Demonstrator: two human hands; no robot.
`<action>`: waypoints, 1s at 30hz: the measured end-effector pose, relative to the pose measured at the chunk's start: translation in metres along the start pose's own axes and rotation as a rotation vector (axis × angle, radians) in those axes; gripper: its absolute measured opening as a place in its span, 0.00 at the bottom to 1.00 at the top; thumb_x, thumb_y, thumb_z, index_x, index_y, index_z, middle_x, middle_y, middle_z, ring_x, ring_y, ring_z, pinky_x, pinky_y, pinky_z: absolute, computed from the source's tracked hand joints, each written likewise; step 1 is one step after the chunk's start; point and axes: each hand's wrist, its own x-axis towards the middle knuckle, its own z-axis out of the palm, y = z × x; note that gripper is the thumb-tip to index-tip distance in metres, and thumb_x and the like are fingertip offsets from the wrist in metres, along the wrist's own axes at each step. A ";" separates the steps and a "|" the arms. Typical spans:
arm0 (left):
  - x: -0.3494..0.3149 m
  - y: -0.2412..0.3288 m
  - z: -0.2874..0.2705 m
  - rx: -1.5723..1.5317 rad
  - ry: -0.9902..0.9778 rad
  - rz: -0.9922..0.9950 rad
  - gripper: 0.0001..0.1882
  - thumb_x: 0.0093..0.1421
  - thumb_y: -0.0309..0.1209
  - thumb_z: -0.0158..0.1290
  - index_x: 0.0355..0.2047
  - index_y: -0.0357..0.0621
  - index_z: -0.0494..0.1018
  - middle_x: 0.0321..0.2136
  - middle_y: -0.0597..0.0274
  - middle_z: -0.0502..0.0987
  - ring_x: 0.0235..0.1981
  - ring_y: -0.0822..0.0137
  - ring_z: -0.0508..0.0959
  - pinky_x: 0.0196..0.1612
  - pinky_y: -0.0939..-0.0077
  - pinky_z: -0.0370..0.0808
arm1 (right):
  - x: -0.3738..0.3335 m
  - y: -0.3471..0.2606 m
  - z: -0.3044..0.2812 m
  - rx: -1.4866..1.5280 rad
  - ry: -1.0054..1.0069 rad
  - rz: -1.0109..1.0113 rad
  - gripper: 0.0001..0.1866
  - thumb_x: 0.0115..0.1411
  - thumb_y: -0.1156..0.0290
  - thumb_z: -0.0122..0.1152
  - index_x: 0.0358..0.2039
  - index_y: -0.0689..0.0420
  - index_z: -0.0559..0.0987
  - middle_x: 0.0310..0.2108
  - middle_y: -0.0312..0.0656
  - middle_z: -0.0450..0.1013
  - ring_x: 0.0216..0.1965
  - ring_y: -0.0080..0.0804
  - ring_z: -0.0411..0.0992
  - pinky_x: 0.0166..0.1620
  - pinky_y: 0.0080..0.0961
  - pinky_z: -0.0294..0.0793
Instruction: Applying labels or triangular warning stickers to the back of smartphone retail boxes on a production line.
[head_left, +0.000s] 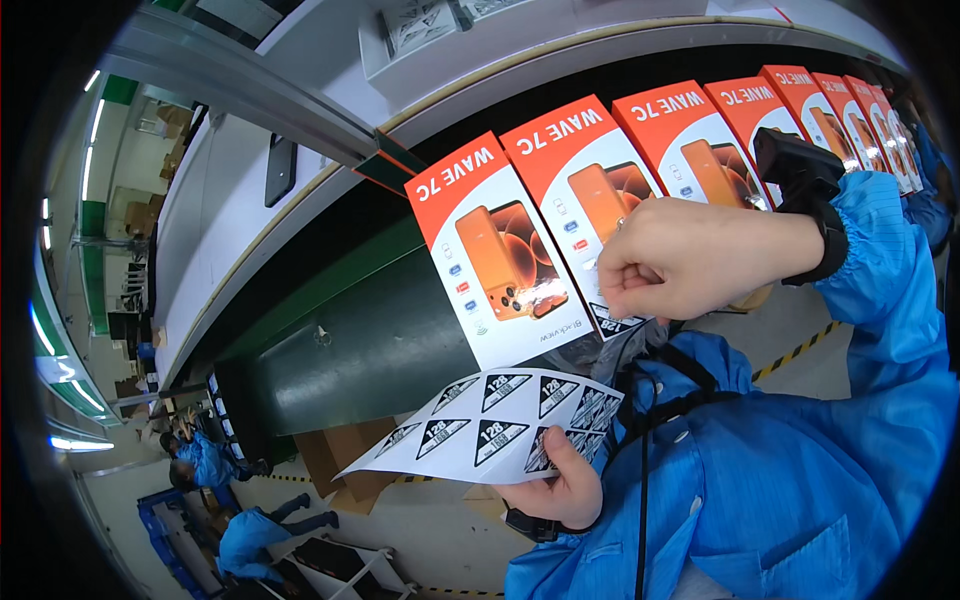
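My left hand (pixel 566 488) pinches the edge of a white sheet of stickers (pixel 475 462), thumb on top. Black-and-white triangular stickers stand in rows on the curling sheet. My right hand (pixel 690 258) is over the second orange-and-white phone box (pixel 560 130), its fingers curled together at the box's near corner. Just below those fingertips shows a black triangular sticker (pixel 618 322); whether it is fully stuck down I cannot tell. The first phone box (pixel 490 240), left of it, lies face up with an orange phone pictured on it. No triangular sticker shows on this one.
More phone boxes (pixel 690 130) continue in a row to the right. A white shelf (pixel 235 200) bears a dark phone (pixel 281 170), with a white tray (pixel 410 55) farther along. A metal post (pixel 240 90) crosses at upper left. Below are a cardboard box (pixel 370 440) and co-workers in blue (pixel 250 540).
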 end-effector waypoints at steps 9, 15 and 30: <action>-0.003 -0.002 0.003 -0.016 0.002 -0.017 0.31 0.57 0.19 0.48 0.58 0.28 0.47 0.50 0.36 0.65 0.46 0.57 0.73 0.48 0.68 0.73 | 0.002 0.001 0.001 -0.092 0.034 -0.021 0.09 0.50 0.72 0.51 0.24 0.64 0.78 0.18 0.43 0.73 0.22 0.35 0.73 0.31 0.28 0.71; -0.006 -0.002 0.001 -0.025 0.013 -0.019 0.31 0.57 0.19 0.47 0.59 0.29 0.46 0.50 0.36 0.64 0.47 0.57 0.73 0.48 0.68 0.73 | -0.001 -0.004 0.004 -0.152 0.070 -0.032 0.08 0.49 0.72 0.53 0.22 0.63 0.76 0.20 0.47 0.72 0.25 0.40 0.73 0.32 0.30 0.71; -0.010 0.004 -0.016 -0.552 -0.147 -0.026 0.25 0.53 0.26 0.57 0.48 0.23 0.62 0.42 0.45 0.72 0.42 0.62 0.73 0.48 0.70 0.68 | -0.033 -0.014 0.050 0.523 0.140 -0.205 0.14 0.52 0.72 0.65 0.26 0.57 0.65 0.24 0.33 0.63 0.26 0.21 0.65 0.29 0.18 0.67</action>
